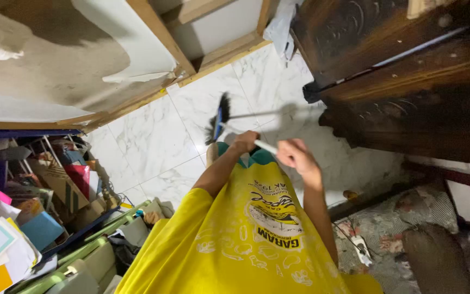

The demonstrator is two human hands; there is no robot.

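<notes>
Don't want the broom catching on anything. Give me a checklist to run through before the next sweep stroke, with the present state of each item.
1. Left hand closed on the broom handle: ok.
2. Right hand closed on the handle: ok.
3. Broom head down at the marble floor: ok.
4. Floor beside the head bare: ok.
5. Dark wooden cabinet close by on one side: not ok.
6. Debris on the floor: cannot tell.

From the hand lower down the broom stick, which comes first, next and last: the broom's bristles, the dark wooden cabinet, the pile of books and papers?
Measured from the left hand in the head view:
1. Broom bristles, just beyond it on the white marble floor.
2. Dark wooden cabinet, off to the right.
3. Pile of books and papers, far left.
</notes>
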